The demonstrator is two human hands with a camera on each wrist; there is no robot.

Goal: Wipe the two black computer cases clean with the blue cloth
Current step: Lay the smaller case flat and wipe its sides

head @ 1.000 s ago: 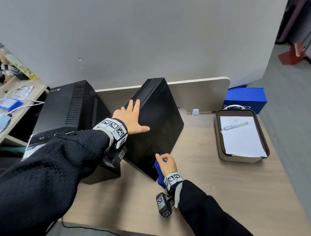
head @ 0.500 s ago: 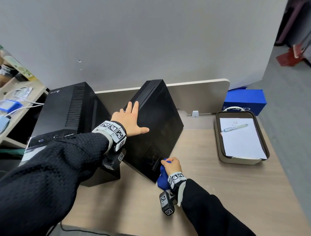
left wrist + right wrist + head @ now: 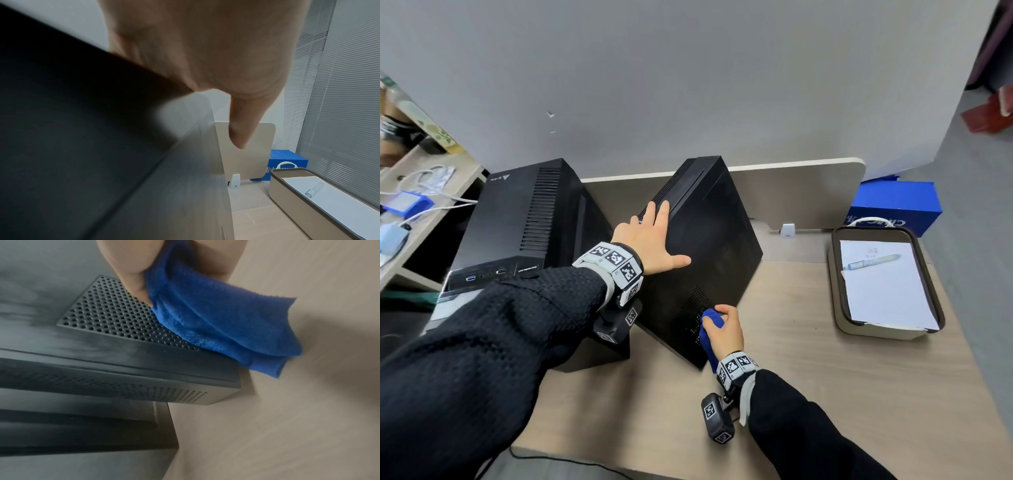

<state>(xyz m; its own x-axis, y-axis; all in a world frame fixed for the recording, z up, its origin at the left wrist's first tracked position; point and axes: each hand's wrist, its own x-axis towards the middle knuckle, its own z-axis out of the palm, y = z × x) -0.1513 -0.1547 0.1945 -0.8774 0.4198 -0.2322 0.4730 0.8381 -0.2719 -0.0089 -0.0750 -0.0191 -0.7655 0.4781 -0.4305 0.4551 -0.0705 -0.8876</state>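
A: What has your right hand [image 3: 723,331] got?

B: Your fingers are curled round the blue cloth [image 3: 222,324], bunched against the perforated vent [image 3: 115,316] low on the tilted case [image 3: 709,246]. The loose end hangs below your grip, over the desk [image 3: 825,377].

A: And your left hand [image 3: 650,240]?

B: Flat, fingers straight, thumb spread, pressing that case's upper edge. The second case [image 3: 524,219] stands just beyond your left wrist, upright.
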